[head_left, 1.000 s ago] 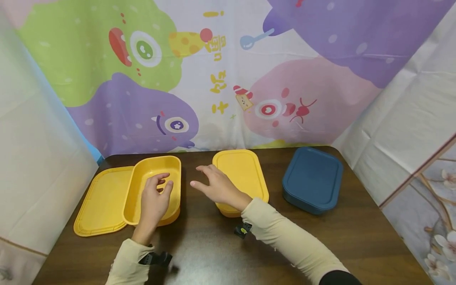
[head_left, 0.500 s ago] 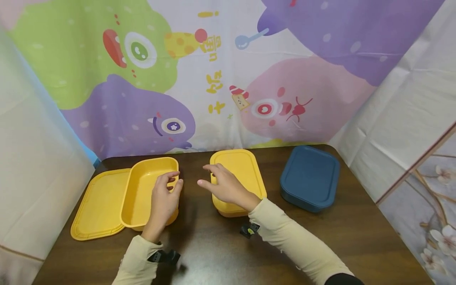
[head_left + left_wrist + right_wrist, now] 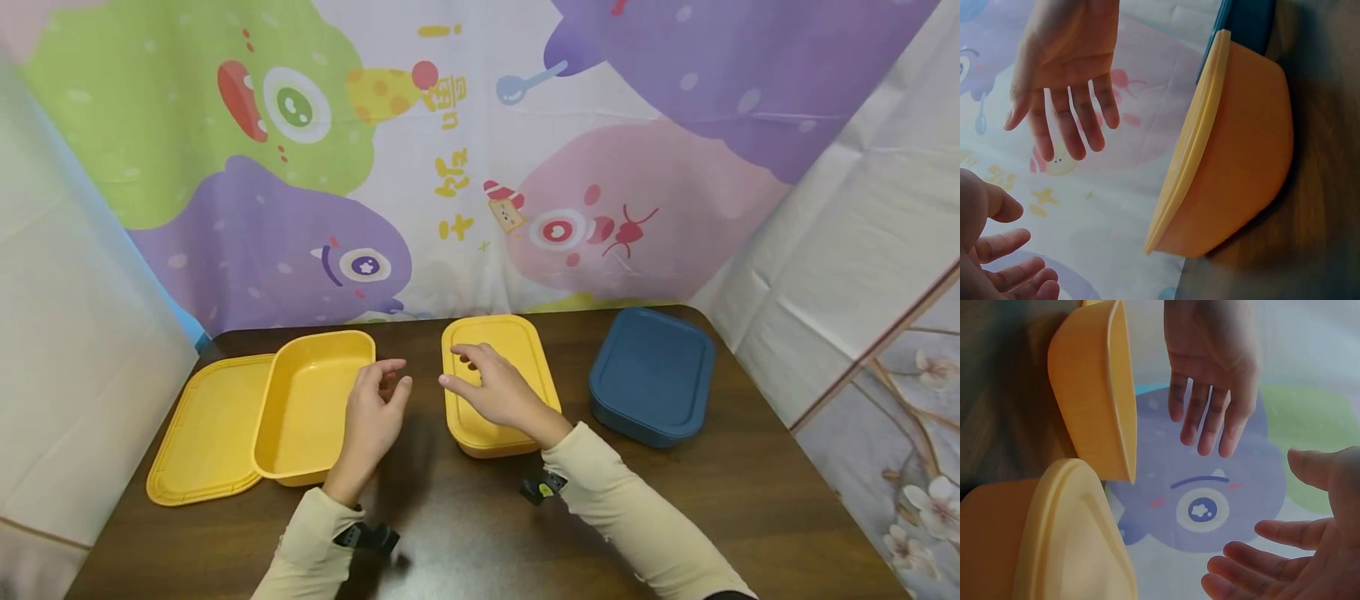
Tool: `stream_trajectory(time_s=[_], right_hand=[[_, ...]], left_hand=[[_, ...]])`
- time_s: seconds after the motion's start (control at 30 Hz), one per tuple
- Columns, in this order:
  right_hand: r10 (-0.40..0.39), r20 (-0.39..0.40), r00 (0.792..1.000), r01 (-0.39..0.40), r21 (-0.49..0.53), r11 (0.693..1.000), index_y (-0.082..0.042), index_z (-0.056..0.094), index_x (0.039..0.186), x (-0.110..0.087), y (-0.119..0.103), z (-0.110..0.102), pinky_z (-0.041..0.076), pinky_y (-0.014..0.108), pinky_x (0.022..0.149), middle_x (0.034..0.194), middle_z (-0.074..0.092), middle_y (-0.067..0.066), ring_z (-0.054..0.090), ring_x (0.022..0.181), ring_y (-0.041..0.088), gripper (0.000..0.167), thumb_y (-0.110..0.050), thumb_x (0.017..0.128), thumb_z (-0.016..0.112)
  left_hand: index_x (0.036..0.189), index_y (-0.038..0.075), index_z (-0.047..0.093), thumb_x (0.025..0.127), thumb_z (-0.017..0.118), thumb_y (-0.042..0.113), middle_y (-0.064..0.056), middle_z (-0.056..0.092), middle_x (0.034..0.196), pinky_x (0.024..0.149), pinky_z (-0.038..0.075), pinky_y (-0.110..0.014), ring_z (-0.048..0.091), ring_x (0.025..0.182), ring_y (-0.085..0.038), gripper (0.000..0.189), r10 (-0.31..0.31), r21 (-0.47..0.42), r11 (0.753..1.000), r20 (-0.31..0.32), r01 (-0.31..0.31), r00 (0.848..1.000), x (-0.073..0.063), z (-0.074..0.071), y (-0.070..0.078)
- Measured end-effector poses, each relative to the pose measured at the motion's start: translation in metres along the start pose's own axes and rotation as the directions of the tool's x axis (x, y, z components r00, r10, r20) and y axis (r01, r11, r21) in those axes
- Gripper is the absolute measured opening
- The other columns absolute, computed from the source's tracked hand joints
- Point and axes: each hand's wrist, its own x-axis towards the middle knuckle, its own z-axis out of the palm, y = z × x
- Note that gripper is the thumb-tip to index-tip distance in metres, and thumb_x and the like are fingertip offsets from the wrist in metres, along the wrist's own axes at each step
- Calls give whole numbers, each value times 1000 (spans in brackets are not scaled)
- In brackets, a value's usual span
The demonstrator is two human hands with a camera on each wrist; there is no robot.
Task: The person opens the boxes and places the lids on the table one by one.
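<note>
My left hand [image 3: 377,417] hovers at the right edge of an uncovered yellow food container [image 3: 307,400], fingers relaxed and holding nothing. Over the lidded yellow container [image 3: 525,354] in the middle hangs my right hand [image 3: 498,387], its fingers loosely bent, also holding nothing. In the left wrist view the closed container [image 3: 1241,137] shows from its side, with the right hand [image 3: 1072,75] raised above its lid. The right wrist view has the uncovered container [image 3: 1088,387] and the left hand [image 3: 1213,375] well apart from it. Both palms roughly face each other.
A flat yellow lid [image 3: 202,433] lies left of the uncovered container, partly beneath it. A dark blue lidded container [image 3: 656,375] stands at the right. All rest on a dark wooden table [image 3: 465,533], with a cartoon-print curtain [image 3: 480,275] behind.
Both hands have moved rightward; the left hand has left the space over the uncovered container, and the right hand is now farther over the closed yellow one. The containers stay in place.
</note>
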Motion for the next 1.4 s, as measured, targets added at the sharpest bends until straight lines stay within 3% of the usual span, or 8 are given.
stream_trajectory(time_s=[0.6, 0.93, 1.4], right_hand=[[43, -53, 998, -44, -22, 999, -9, 51, 140, -10, 26, -8, 46, 48, 101, 131, 57, 17, 55, 120, 32, 56, -41, 94, 61], [98, -76, 992, -100, -26, 995, -8, 50, 140, -17, 44, -12, 47, 49, 99, 132, 57, 17, 56, 120, 31, 56, -40, 95, 61], [108, -111, 988, -111, -27, 993, -6, 50, 139, -27, 64, -18, 47, 50, 98, 131, 57, 18, 56, 119, 33, 56, -38, 94, 62]], left_hand=[[116, 2, 64, 92, 64, 12, -17, 59, 120, 90, 52, -47, 60, 108, -32, 26, -12, -25, 1000, 65, 13, 998, -8, 27, 4], [117, 3, 64, 93, 62, 13, -16, 60, 120, 88, 51, -47, 60, 106, -31, 27, -19, 11, 1000, 105, 18, 994, -13, 38, 2], [116, 6, 65, 92, 63, 17, -13, 61, 121, 87, 51, -47, 60, 106, -30, 27, -25, 46, 999, 139, 18, 990, -18, 56, -5]])
